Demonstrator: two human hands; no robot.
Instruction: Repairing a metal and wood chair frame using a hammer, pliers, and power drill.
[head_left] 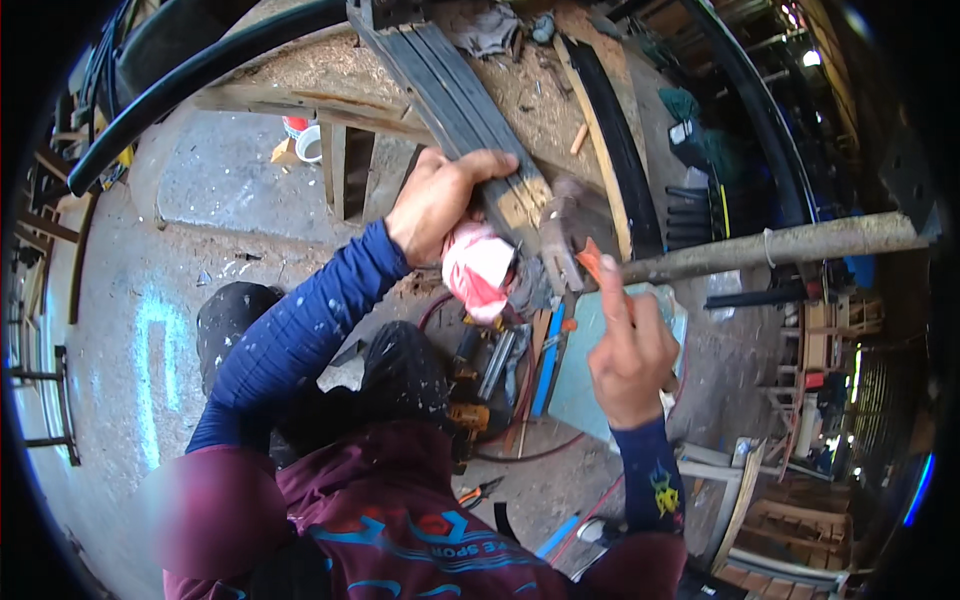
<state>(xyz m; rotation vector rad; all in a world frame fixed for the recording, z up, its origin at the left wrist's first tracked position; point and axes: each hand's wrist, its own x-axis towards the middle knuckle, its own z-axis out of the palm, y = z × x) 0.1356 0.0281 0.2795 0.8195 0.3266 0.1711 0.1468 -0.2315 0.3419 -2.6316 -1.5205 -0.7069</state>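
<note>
A grey wooden board (450, 90) with long grooves slants over the edge of the workbench, and its near end shows bare, pale wood. My left hand (440, 195) is closed around that end, thumb lying across the top. Just below it is a crumpled pink and white cloth (478, 270); whether my fingers touch it is hidden. My right hand (632, 360) grips the orange handle of a claw hammer (561, 240), index finger stretched along the handle. The hammer's head is beside the board's bare end; I cannot tell if they touch.
Sawdust covers the workbench (300, 75), where a black padded strip (615, 140) lies on the right. A round pole (790, 250) extends to the right. Below are a glass-like sheet (590, 385), a yellow power tool (470, 415) and pliers (480, 492) on the floor.
</note>
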